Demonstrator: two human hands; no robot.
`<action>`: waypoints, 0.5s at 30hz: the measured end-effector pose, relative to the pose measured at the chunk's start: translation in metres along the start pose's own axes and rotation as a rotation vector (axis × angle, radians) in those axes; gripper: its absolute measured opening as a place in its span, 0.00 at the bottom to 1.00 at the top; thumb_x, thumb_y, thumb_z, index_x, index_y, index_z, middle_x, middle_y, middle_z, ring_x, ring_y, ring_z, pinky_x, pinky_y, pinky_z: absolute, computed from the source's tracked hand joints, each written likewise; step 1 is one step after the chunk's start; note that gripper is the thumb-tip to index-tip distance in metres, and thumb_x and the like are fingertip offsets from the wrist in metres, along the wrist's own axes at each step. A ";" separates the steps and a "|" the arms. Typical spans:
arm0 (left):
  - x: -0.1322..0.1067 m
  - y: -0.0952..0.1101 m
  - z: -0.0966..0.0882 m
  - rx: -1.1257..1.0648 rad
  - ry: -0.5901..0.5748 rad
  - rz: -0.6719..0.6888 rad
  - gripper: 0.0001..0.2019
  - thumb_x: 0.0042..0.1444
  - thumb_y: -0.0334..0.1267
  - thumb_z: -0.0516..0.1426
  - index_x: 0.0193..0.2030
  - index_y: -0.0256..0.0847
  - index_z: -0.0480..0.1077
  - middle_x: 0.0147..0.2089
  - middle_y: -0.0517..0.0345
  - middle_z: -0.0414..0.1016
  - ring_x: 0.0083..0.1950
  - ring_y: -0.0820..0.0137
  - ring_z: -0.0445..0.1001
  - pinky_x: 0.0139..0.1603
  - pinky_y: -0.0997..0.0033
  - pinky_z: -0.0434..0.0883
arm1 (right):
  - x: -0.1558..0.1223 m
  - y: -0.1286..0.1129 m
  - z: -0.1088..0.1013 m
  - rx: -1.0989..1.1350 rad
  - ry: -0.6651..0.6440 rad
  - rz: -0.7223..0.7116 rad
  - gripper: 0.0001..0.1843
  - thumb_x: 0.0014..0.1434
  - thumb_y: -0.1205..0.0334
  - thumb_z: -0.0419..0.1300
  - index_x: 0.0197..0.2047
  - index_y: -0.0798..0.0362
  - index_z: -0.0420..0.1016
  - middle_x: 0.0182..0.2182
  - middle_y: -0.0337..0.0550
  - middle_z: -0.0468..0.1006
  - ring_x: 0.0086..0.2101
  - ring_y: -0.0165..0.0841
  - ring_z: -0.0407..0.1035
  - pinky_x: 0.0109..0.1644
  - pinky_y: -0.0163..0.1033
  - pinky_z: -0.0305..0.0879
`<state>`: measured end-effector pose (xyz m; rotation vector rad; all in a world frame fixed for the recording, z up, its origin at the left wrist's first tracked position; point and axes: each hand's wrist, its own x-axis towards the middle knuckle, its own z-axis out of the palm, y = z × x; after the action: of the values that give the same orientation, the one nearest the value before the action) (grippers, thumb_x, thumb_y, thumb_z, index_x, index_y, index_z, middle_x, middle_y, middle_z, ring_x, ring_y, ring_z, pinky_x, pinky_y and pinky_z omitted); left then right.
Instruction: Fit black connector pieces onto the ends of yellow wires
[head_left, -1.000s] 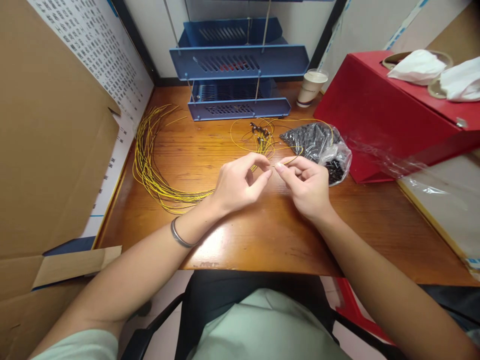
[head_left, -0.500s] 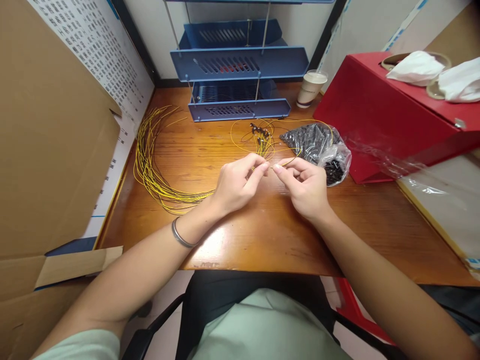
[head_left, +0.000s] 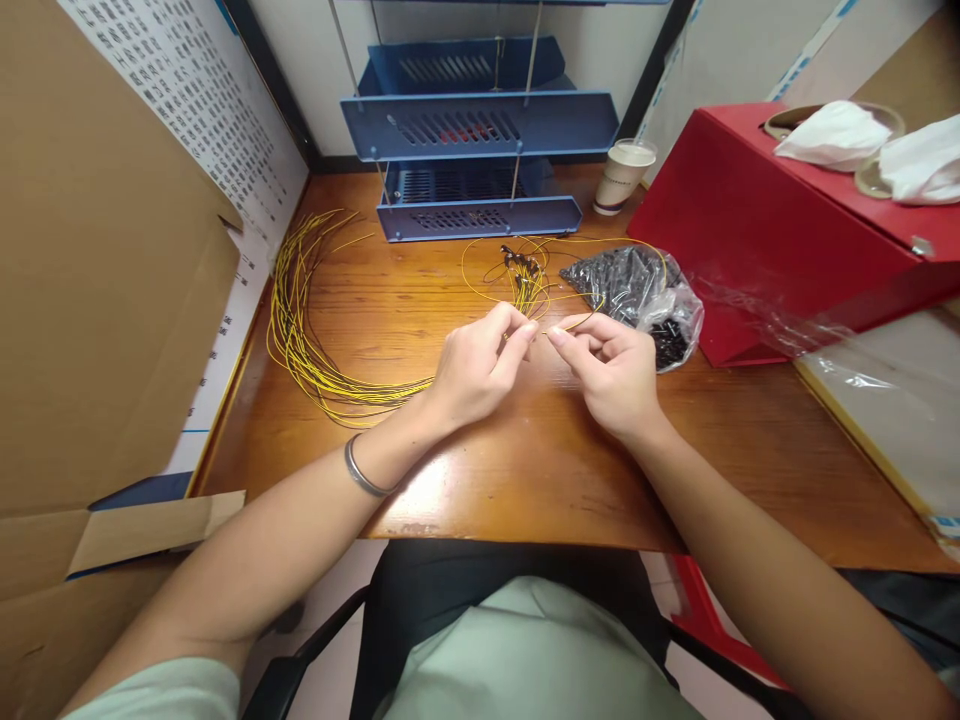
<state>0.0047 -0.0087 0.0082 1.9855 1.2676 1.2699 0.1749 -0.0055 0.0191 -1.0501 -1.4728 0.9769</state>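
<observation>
My left hand (head_left: 480, 362) is closed around the bundle of thin yellow and dark wires (head_left: 352, 390), whose long loop curves over the table to the left. Beyond its fingertips, the wires' other ends fan out with small black connectors (head_left: 523, 265) on them. Just to the right, my right hand (head_left: 609, 375) pinches the tip of a single wire between thumb and forefinger. That wire (head_left: 598, 305) arcs up behind the right fingers. A small gap separates the two hands' fingertips. A clear plastic bag of small black parts (head_left: 626, 285) lies beyond my right hand, its mouth facing me.
Blue slotted trays (head_left: 480, 125) stand in tiers at the back. Beside them is a paper cup (head_left: 624, 178). A red box (head_left: 720, 220) with tape rolls and white tissue on top sits at right. Cardboard (head_left: 97, 250) walls the left side.
Both hands stay in nearly the same place, still pinching. The fingertips have shifted only very slightly; the wires and bag look unchanged.
</observation>
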 end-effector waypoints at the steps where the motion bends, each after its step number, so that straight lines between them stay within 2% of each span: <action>1: 0.000 0.000 0.000 -0.003 -0.003 0.002 0.13 0.70 0.44 0.52 0.35 0.40 0.68 0.29 0.60 0.75 0.27 0.74 0.69 0.30 0.74 0.65 | 0.000 0.000 0.000 -0.005 0.002 0.001 0.11 0.56 0.54 0.68 0.32 0.54 0.79 0.16 0.29 0.58 0.19 0.22 0.47 0.22 0.34 0.42; 15: 0.001 0.000 0.000 -0.071 -0.005 0.001 0.13 0.70 0.43 0.53 0.35 0.40 0.68 0.30 0.59 0.76 0.29 0.75 0.71 0.30 0.75 0.67 | 0.000 -0.002 -0.002 -0.036 0.007 -0.007 0.11 0.56 0.53 0.68 0.32 0.53 0.79 0.16 0.30 0.59 0.19 0.23 0.47 0.23 0.34 0.43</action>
<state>0.0046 -0.0079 0.0083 1.9391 1.2022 1.2917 0.1762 -0.0057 0.0210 -1.0724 -1.4922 0.9436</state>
